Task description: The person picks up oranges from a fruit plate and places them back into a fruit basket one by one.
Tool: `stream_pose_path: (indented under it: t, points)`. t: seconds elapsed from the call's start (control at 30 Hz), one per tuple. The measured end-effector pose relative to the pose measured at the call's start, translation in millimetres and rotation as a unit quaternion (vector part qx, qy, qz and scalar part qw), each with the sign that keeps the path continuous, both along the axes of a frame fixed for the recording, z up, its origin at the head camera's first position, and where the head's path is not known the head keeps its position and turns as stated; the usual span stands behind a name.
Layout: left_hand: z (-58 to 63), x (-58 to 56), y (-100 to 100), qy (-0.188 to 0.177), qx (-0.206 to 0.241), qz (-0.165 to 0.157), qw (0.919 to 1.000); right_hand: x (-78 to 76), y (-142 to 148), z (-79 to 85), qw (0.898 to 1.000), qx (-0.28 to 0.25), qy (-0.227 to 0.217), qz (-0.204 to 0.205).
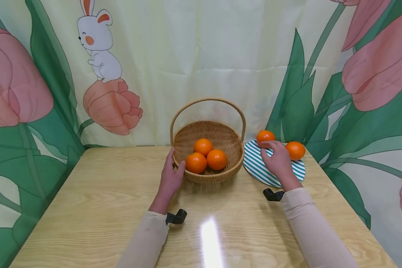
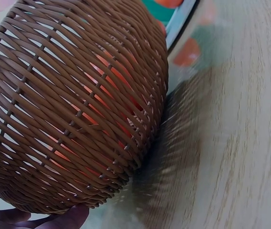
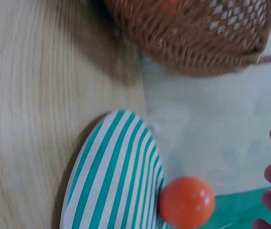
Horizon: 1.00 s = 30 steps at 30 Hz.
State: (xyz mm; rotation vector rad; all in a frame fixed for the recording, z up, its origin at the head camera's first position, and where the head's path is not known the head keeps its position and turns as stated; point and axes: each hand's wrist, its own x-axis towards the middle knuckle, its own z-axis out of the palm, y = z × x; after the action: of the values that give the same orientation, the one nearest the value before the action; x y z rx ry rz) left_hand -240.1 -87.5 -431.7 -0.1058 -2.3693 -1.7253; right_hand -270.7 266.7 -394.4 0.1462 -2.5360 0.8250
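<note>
A woven wicker basket (image 1: 214,178) with a tall hoop handle stands at the back middle of the table, three oranges (image 1: 216,159) inside it. My left hand (image 1: 172,176) grips the basket's left rim, thumb at the front. The left wrist view shows the basket's weave (image 2: 78,105) close up, with fingers (image 2: 71,218) against it. Over a green-and-white striped round mat (image 1: 254,163) reaches my right hand (image 1: 277,158), fingers parted and nothing held. Just beyond its fingers lies an orange (image 1: 265,137); another orange (image 1: 294,150) sits to its right.
The light wooden table (image 1: 114,201) ends at the back against a hanging curtain (image 1: 221,48) printed with tulips and a rabbit. The basket handle (image 1: 207,99) arches high above its rim. Each wrist carries a small black camera mount (image 1: 176,216).
</note>
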Motion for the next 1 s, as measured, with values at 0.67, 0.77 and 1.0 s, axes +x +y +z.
stream_pose_path:
  t: [0.67, 0.77, 1.0]
  points:
    - [-5.9, -1.5, -2.3, -0.008, -0.006, 0.001, 0.9999, -23.3, 49.1, -18.7, 0.993, 0.022, -0.079, -0.086]
    - [-5.9, -2.7, -2.4, -0.004, -0.007, 0.001, 1.0000, -29.3, 57.4, -16.0, 0.990, 0.021, -0.098, -0.099]
    - [-3.0, -4.7, -1.6, 0.002, -0.012, -0.002, 0.9999, -42.1, 75.4, -20.6, 0.982, 0.013, -0.142, -0.121]
